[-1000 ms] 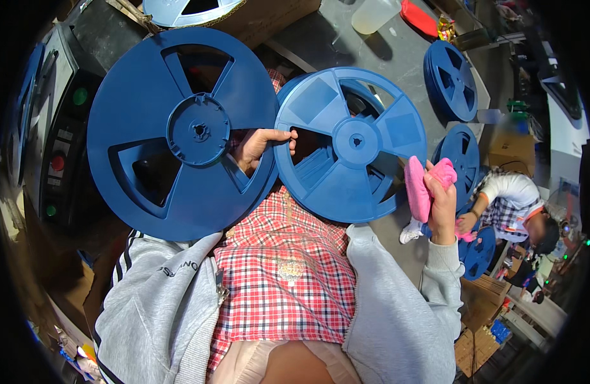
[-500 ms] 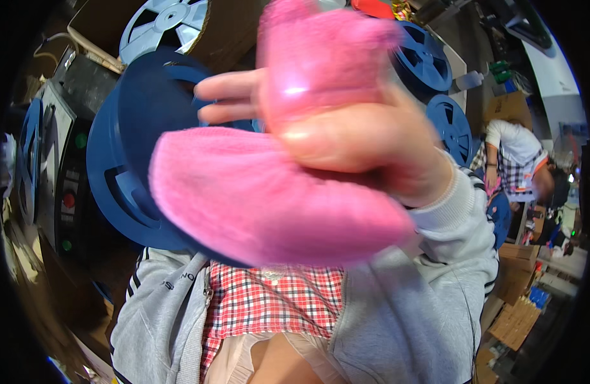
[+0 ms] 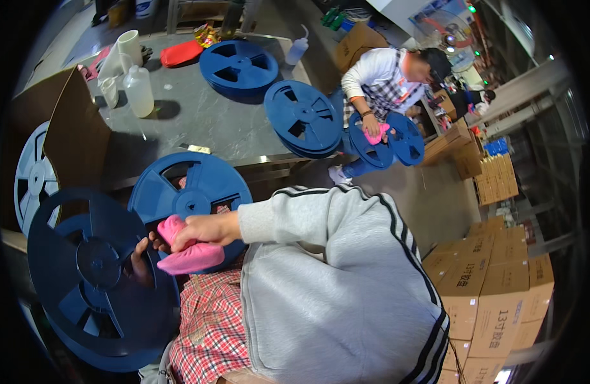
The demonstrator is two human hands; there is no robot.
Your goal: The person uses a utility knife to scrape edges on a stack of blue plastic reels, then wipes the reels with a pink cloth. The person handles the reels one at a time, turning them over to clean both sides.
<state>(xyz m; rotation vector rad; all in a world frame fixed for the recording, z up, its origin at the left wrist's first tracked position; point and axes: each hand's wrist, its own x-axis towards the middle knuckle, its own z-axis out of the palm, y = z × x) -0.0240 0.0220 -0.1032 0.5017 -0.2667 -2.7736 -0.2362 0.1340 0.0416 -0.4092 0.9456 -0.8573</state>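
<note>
A pink cloth [image 3: 196, 258] is bunched in my right hand [image 3: 202, 232], gripped between thumb and fingers. Some fingertips stretch out past it toward the dark blue plastic reel [image 3: 100, 256], which stands tilted at the left. Its glossy face has spoke-like cutouts, and what looks like a reflection of fingers shows on it. My left hand is out of sight; only a scrap of grey sleeve shows below the reel. Just behind my right hand, another blue reel [image 3: 164, 185] leans, with red plaid fabric visible through its cutouts.
More blue reels [image 3: 240, 67] sit on the grey table [image 3: 199, 121], beside a squeeze bottle [image 3: 139, 93] and a red pouch [image 3: 181, 54]. A cardboard box [image 3: 77, 128] holds a pale reel [image 3: 36, 179]. A co-worker [image 3: 384, 80] handles reels; cartons [image 3: 480, 275] are stacked at right.
The view has swung, bringing the table and co-worker into fuller sight. My right hand and the pink cloth, close and blurred before, are now lower and farther off, beside the reel.
</note>
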